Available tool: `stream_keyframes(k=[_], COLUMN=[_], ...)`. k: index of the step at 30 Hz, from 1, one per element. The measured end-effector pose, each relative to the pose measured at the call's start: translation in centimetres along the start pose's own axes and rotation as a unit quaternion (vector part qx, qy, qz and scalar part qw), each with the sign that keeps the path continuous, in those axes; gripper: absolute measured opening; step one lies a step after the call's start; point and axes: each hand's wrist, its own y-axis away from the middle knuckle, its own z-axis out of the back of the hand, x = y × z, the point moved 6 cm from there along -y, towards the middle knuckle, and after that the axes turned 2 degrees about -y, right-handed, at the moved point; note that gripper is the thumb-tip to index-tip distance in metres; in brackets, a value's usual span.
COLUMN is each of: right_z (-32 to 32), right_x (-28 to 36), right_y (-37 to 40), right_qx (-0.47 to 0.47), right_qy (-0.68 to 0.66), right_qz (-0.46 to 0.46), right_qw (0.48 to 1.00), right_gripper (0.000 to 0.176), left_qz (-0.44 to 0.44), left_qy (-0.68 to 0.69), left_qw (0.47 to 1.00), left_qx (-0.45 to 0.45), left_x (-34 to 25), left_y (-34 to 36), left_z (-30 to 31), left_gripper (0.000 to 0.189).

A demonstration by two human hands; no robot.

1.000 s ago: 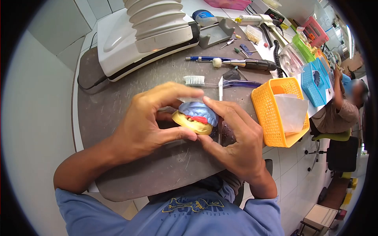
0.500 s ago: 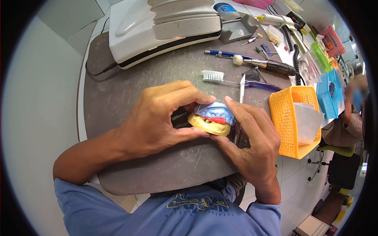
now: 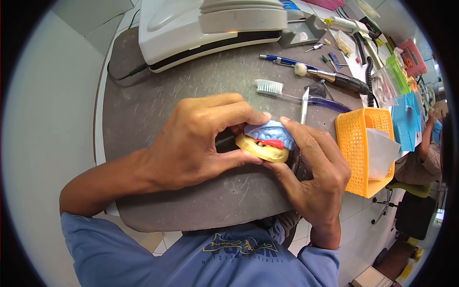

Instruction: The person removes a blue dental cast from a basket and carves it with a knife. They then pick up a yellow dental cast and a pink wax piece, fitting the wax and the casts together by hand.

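Note:
A dental model is held above the grey board (image 3: 191, 210), its blue upper cast (image 3: 272, 133) resting against a yellow lower cast (image 3: 262, 149), with a red strip (image 3: 272, 143) between them at the front. My left hand (image 3: 201, 138) grips the model from the left, fingertips on the blue part and thumb under the yellow one. On the other side my right hand (image 3: 315, 167) pinches it likewise, index finger on top and thumb below. A thin white-bladed tool (image 3: 304, 107) lies just behind my right hand, partly hidden by it.
Behind the hands lie a brush (image 3: 270, 87), a blue pen (image 3: 282, 60) and a rotary handpiece (image 3: 339, 80). An orange basket (image 3: 354, 148) stands at the right, beyond it a blue basket (image 3: 404, 122). A white machine (image 3: 177, 33) stands at the back. Another person (image 3: 423, 158) sits far right.
The view has shifted, so the board's objects appear slightly displaced. Both hands keep their hold on the model, which is tilted a little differently.

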Motion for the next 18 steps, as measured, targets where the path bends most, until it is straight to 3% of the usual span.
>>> stream_keyframes(k=[3, 9, 18], right_z=[0.1, 0.0, 0.1], right_x=[0.0, -0.3, -0.4], right_y=[0.1, 0.5, 0.6], right_qx=[-0.003, 0.003, 0.012], right_qy=[0.006, 0.014, -0.018], right_qz=[-0.002, -0.003, -0.029], right_qw=[1.000, 1.000, 0.999], right_gripper=[0.059, 0.063, 0.062], left_qz=[-0.014, -0.003, -0.032], left_qy=[0.019, -0.017, 0.001], left_qw=[0.999, 1.000, 0.999], left_qx=[-0.023, 0.020, -0.035], left_x=[-0.1, -0.1, -1.0], left_y=[-0.3, -0.5, -0.3], left_z=[-0.1, -0.1, 0.4], left_gripper=[0.042, 0.053, 0.057])
